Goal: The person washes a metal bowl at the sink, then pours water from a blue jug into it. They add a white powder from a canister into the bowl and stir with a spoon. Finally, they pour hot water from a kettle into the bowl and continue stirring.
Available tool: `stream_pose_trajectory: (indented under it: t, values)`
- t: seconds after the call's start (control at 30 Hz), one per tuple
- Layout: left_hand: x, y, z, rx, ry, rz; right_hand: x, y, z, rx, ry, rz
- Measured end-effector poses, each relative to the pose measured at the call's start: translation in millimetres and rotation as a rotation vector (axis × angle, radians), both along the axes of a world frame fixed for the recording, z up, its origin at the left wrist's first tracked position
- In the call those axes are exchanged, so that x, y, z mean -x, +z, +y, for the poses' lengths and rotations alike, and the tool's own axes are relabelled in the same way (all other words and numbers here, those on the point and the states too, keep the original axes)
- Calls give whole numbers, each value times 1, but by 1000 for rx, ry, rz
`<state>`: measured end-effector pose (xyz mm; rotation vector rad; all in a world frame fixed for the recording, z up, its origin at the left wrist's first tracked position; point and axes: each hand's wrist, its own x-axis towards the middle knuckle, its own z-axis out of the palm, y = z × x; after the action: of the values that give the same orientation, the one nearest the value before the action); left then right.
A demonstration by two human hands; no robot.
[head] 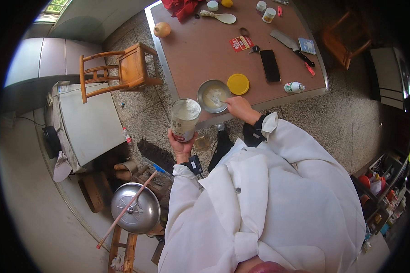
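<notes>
My left hand [181, 145] holds a clear jar of white powder [185, 119] upright, just off the table's near edge. In my right hand [240, 108] is the handle of a small utensil, probably a spoon [217, 101], whose head rests in the white powder inside a round metal bowl [200, 94]. The bowl stands near the edge of the table, and pale, wet-looking matter surrounds the powder in it. A yellow round lid [238, 84] lies beside the bowl, beyond my right hand.
On the brown table [198, 61] are a phone [270, 66], a cleaver [285, 40], a white bottle [294, 87], an onion [162, 30] and a white spoon [225, 18]. A wooden chair [131, 68] stands left of the table; a broom [156, 153] is below my left hand.
</notes>
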<state>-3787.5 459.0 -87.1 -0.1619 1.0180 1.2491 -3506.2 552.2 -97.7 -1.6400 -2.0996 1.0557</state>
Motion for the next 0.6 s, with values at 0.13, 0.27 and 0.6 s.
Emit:
stream_pose_trajectory:
  t: [0.13,0.27,0.6]
  values:
    - [0,6,-7,-259,-32,-385,0,-7,5,25,-140,-97]
    - [-10,4,5,-367,-31,-523,5,-5,12,-14,-8,11]
    - [-6,12,-6,-437,-35,-671,2,-8,19,-96,88,-47]
